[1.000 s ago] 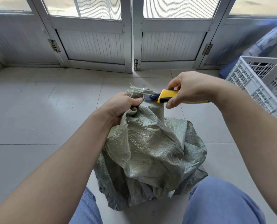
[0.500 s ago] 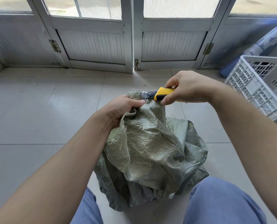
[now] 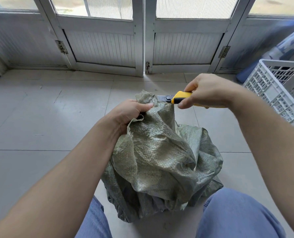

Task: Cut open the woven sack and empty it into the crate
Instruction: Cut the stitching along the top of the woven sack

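The left hand is gripping the bunched neck of the green woven sack, fingers curled into the fabric. The right hand is clutching a yellow utility knife, its blade touching the neck. The sack is sitting on the tiled floor between the knees; the white crate is standing to the right.

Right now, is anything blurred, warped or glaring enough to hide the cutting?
Head view: the woven sack, left hand, right hand and yellow utility knife are sharp; the blue object behind the white crate is smeared; wide-angle warp slants the door frames; soft daylight, no glare.
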`<state>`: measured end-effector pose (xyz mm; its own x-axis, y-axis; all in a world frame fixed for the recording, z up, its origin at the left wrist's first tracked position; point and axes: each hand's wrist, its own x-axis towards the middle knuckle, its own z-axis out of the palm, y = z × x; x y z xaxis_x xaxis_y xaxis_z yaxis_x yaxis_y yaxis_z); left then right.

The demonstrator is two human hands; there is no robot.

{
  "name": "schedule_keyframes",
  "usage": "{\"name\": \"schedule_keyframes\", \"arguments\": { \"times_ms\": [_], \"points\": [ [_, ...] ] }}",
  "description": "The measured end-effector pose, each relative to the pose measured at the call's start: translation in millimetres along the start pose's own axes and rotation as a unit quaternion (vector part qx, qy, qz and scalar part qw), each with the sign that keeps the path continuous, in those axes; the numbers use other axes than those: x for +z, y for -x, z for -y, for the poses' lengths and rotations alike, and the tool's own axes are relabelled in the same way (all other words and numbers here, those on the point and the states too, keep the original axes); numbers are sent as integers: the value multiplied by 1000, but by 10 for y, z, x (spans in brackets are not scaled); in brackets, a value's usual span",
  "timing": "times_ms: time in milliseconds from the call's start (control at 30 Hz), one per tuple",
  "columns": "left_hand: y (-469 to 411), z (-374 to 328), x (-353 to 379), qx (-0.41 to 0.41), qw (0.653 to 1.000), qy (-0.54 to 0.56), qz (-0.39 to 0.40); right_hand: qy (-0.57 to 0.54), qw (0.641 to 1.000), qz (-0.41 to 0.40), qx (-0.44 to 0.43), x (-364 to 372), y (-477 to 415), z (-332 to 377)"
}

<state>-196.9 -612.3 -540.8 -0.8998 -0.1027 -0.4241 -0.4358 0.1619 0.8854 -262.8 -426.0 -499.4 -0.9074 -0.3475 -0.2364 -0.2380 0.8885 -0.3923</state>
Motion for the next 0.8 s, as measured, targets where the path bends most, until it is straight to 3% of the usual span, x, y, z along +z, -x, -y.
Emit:
{"name": "schedule_keyframes", "arguments": {
  "times_ms": [333, 633, 800],
  "points": [
    [24, -15, 18, 8, 999, -39, 16, 80, 996, 38, -24, -74, 65, 167],
    [67, -58, 14, 36, 999, -22, 18, -72, 997, 0, -16, 52, 25, 162],
    [63, -39, 15, 35, 999, -16, 20, -97, 994, 42, -2, 6, 50, 159]
  ]
}}
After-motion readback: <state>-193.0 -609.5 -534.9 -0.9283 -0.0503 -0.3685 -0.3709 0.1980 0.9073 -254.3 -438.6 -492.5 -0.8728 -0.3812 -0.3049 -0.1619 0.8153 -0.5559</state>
